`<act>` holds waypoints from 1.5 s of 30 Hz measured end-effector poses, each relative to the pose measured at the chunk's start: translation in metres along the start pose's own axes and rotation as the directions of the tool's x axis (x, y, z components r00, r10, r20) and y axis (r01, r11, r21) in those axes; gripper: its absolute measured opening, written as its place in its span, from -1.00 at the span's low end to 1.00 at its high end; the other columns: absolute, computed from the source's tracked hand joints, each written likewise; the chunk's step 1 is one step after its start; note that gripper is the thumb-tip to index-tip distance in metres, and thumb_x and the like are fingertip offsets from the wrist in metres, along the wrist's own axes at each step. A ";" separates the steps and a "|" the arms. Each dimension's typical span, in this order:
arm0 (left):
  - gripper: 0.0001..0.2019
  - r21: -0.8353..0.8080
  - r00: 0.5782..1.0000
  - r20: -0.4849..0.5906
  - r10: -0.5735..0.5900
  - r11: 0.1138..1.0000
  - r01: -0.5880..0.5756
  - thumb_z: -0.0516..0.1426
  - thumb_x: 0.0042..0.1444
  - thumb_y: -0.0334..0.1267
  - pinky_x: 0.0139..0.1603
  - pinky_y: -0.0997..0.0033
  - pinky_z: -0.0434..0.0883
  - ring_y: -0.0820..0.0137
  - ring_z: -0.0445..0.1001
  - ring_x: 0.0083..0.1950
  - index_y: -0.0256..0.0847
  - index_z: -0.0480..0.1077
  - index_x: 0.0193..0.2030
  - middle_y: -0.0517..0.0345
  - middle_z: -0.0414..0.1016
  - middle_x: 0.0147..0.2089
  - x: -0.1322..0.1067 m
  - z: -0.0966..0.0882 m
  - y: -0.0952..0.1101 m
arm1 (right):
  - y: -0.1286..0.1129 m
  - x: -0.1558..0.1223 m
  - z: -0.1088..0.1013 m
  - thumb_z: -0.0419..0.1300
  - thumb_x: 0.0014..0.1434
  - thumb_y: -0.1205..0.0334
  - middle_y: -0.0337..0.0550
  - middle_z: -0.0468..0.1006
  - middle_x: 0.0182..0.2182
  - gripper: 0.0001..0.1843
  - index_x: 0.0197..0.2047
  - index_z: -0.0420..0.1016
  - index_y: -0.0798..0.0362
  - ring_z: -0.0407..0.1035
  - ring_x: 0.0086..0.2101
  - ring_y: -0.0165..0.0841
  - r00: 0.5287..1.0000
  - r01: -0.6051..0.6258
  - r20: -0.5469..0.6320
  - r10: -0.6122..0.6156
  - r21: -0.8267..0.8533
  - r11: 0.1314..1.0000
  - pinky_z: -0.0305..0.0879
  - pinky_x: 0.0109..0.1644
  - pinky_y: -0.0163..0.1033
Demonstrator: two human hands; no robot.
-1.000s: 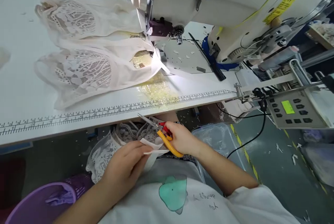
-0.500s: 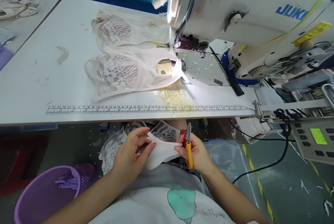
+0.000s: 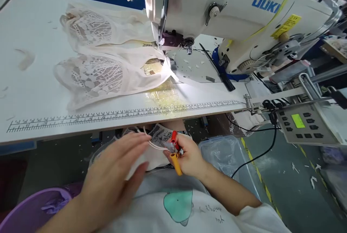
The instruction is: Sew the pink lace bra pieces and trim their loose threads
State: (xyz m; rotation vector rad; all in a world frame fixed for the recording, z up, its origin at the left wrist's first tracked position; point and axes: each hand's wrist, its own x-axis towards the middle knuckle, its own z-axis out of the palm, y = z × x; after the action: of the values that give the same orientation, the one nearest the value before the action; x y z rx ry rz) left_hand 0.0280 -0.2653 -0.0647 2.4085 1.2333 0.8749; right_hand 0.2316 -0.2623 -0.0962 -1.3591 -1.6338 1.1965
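Observation:
My right hand (image 3: 189,157) sits below the table edge, closed around yellow and red thread snips (image 3: 175,151), and it pinches the end of a thin white strap (image 3: 151,143). My left hand (image 3: 114,180) hovers over my lap with fingers stretched out and apart, blurred by motion, its fingertips near the strap. A white fabric piece (image 3: 153,159) and lace (image 3: 159,137) lie in my lap under both hands.
A white JUKI sewing machine (image 3: 244,16) stands on the white table (image 3: 27,102) with a printed ruler along its front edge. Lace garments (image 3: 94,77) lie left of the needle. A purple bin (image 3: 32,211) is lower left, a plastic tub (image 3: 227,153) at right, a control panel (image 3: 300,122) beyond.
My left hand has let go of the white fabric and opened, moving down and left. The right hand stayed in my lap, and the snips now tilt with their blades toward the strap.

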 end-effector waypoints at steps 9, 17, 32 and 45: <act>-0.75 -0.331 0.877 0.466 -0.115 0.897 0.293 -0.02 0.16 -0.19 -0.38 0.46 0.36 0.40 0.40 -0.41 -0.17 0.43 -0.38 0.17 0.46 -0.45 0.020 0.024 -0.005 | -0.007 -0.007 -0.004 0.24 -0.06 0.03 -0.32 0.25 -0.54 -0.68 -0.46 0.18 0.02 0.12 -0.52 -0.46 0.981 -0.125 0.167 0.103 0.127 0.984 0.12 -0.47 -0.35; -0.74 -0.563 0.609 0.639 -0.470 0.254 0.786 0.19 -0.07 -0.04 -0.54 0.56 0.24 0.49 0.27 -0.51 -0.21 0.41 -0.51 0.23 0.35 -0.54 0.017 0.022 -0.001 | 0.007 -0.003 -0.040 0.00 0.04 -0.38 -0.27 0.26 -0.50 -0.44 -0.42 0.11 0.00 0.14 -0.50 -0.44 0.854 -0.022 0.519 0.030 -0.022 1.000 0.15 -0.47 -0.33; -0.72 -0.587 0.581 0.582 -0.569 0.201 0.785 0.16 -0.13 -0.06 -0.63 0.61 0.00 0.57 0.03 -0.60 -0.23 0.26 -0.61 0.36 0.11 -0.65 0.020 0.027 0.006 | -0.002 -0.017 -0.045 -0.04 -0.06 -0.50 -0.30 0.20 -0.58 -0.33 -0.54 0.03 0.01 -0.01 -0.57 -0.46 0.803 0.033 0.544 0.244 -0.449 0.893 -0.10 -0.51 -0.32; -0.73 -0.559 0.572 0.590 -0.570 0.223 0.799 0.15 -0.13 -0.06 -0.62 0.59 0.03 0.56 0.05 -0.60 -0.23 0.31 -0.59 0.35 0.14 -0.64 0.019 0.025 0.005 | 0.007 -0.021 -0.039 0.14 0.03 -0.20 -0.34 0.14 -0.64 -0.48 -0.61 0.04 0.01 -0.01 -0.60 -0.49 0.862 -0.133 0.403 0.308 -0.407 0.904 -0.09 -0.56 -0.36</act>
State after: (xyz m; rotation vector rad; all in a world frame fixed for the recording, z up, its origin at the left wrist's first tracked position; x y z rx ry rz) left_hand 0.0552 -0.2522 -0.0742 0.9694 1.2382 0.5562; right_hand 0.2738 -0.2740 -0.0882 -1.6189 -2.1665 1.4914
